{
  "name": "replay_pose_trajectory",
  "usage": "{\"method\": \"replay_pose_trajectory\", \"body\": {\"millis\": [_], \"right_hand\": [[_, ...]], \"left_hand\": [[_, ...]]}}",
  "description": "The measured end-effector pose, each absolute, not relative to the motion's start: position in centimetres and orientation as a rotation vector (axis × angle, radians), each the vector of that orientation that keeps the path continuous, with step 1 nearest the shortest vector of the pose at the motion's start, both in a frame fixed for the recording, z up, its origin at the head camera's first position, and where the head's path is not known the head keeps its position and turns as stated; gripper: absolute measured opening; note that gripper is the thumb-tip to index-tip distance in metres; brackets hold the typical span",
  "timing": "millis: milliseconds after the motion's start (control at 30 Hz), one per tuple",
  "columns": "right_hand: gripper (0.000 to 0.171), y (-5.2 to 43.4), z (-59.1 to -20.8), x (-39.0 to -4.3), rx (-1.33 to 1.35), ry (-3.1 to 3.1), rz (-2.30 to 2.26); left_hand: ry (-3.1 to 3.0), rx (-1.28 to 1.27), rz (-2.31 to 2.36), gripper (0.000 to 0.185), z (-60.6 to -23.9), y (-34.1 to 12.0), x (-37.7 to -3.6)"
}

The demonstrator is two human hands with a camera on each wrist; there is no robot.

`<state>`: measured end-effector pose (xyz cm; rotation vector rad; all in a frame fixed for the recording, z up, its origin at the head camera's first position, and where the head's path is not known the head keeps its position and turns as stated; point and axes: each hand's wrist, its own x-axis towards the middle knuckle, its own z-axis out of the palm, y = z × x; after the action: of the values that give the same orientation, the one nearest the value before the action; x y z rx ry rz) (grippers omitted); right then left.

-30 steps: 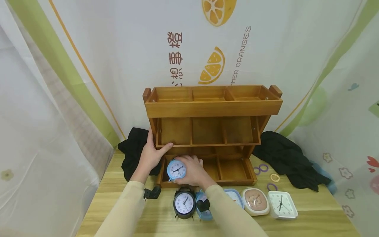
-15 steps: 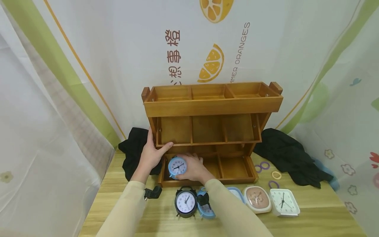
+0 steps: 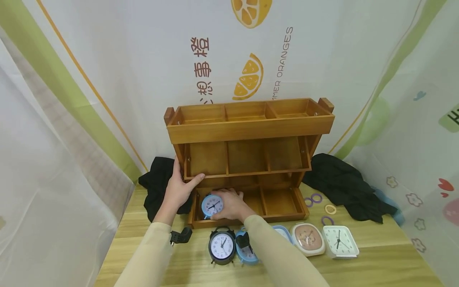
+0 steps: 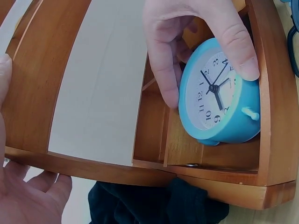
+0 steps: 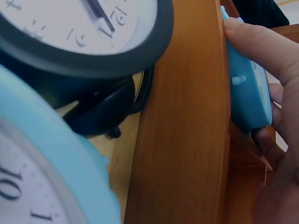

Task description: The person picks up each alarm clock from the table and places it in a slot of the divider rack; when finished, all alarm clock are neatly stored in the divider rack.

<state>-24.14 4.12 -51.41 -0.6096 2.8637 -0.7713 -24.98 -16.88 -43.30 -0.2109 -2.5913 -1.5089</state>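
Far left: black cloth (image 3: pixel 155 185) beside wooden box (image 3: pixel 251 126). Left hand (image 3: pixel 177 192) grips box's left side, thumb at front edge of middle tray (image 3: pixel 247 175). Next, round light-blue clock (image 3: pixel 212 205) in left compartment (image 4: pixel 229 156) of bottom tray (image 3: pixel 276 218), face turned up toward person; disc, no long axis across face; whether resting on tray floor, cannot tell. Clock lies just left of right hand (image 3: pixel 232 205), nearer hand, thumb and fingers grasping rim. Black clock (image 3: pixel 222 246) in front of tray.

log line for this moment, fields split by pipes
right hand: grips blue alarm clock in bottom tray, left compartment | left hand: grips wooden box side
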Motion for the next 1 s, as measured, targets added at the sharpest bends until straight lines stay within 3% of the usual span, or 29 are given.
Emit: {"method": "replay_pose_trajectory", "body": {"millis": [1000], "right_hand": [[0.084, 4.24, -52.13, -24.11, -0.583, 2.782, -0.762]], "left_hand": [[-2.602, -0.202, -1.521, 0.114, -43.42, -16.74, -24.7]]}}
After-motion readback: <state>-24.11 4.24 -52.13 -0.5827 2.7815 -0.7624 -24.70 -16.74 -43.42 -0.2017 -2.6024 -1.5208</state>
